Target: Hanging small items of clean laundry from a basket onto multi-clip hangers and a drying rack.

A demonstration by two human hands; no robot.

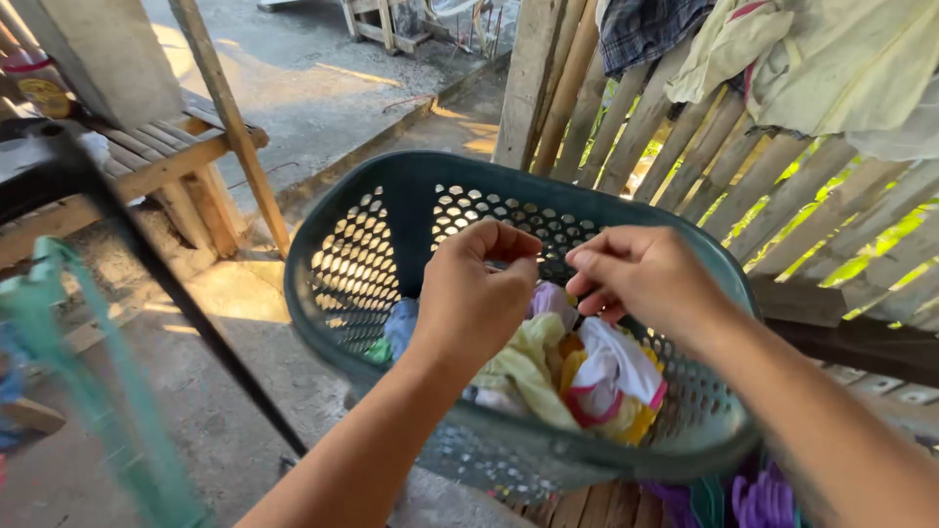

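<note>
Hovering: left hand (476, 298), right hand (641, 277) over laundry (587, 376) (fingers curled) in basket (391, 210).

My 2 hands hover over the green perforated plastic laundry basket (391, 244) holding crumpled clothes (577, 376); slatted wooden fence (704, 147) behind.

We see a sunlit concrete floor (323, 88), a slatted wooden fence (704, 156) and a wooden bench (166, 166).
</note>
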